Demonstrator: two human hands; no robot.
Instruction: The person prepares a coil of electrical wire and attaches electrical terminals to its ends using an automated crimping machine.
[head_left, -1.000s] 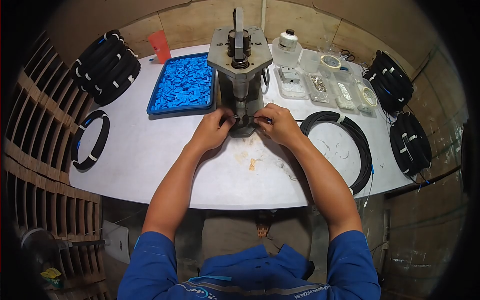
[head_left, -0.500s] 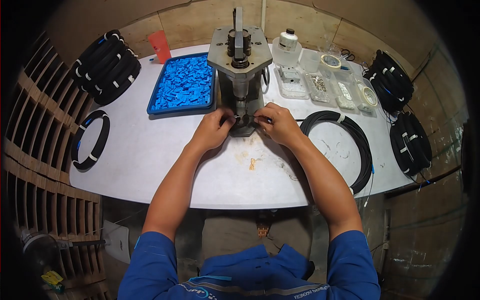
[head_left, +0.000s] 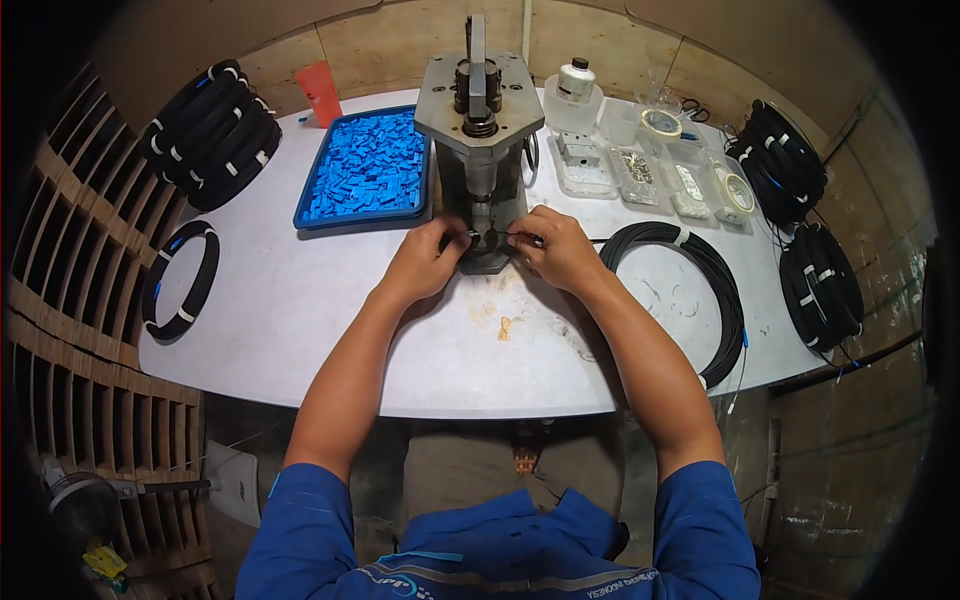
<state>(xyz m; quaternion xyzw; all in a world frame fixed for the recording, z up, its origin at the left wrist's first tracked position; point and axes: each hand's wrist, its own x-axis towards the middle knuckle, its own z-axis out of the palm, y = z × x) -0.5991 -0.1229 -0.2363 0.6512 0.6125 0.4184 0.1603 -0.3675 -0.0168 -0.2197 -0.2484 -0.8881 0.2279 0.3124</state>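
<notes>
A metal bench press [head_left: 483, 165] stands at the back middle of the table, its ram pointing down over a small base. My left hand [head_left: 428, 255] is at the left side of that base, fingers pinched on something too small to make out. On the right side, my right hand [head_left: 553, 245] pinches the end of a thin black cable. The cable leads right to a large black coil [head_left: 722, 290] tied with white bands. Between my fingertips, under the ram, the cable's tip is hard to make out.
Left of the press is a blue tray [head_left: 300, 222] of small blue parts, with a red cup [head_left: 319, 96] behind. Clear boxes [head_left: 638, 175] of small parts, a bottle [head_left: 576, 80] and tape rolls stand back right. Black coils [head_left: 212, 135] are stacked at both sides.
My left fingers have shifted very slightly beside the press base. The right hand, the cable and everything else look the same.
</notes>
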